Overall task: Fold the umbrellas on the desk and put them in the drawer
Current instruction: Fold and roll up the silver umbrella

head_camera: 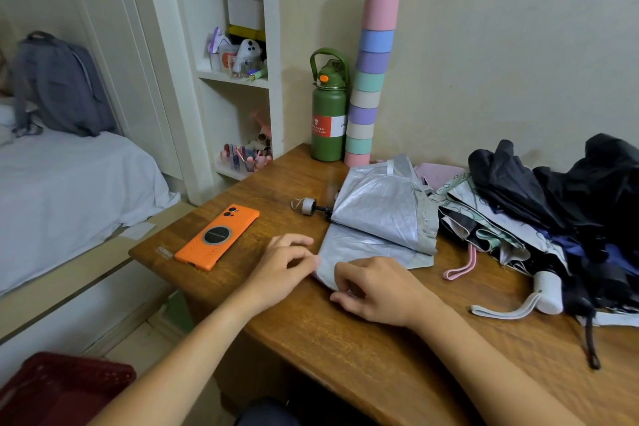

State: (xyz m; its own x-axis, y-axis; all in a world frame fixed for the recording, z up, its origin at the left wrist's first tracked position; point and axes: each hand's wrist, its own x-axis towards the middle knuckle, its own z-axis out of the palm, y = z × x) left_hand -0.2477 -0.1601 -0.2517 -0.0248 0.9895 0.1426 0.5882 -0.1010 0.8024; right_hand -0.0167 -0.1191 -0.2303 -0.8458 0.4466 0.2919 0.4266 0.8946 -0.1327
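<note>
Both hands pinching silver umbrella (pixel 377 218) cloth, frame centre.
Left hand (pixel 283 266) and right hand (pixel 377 290) hold its near edge; wooden desk (pixel 345 339), bed (pixel 69 176) left.

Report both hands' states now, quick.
Left hand: pinching the near edge of the silver fabric folding umbrella.
Right hand: fingers curled, pinching the same umbrella's near corner.

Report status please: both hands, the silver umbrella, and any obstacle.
Left hand and right hand pinch silver umbrella canopy edge. Umbrella flat on desk, unrolled. Orange phone lies left, apart.
</note>
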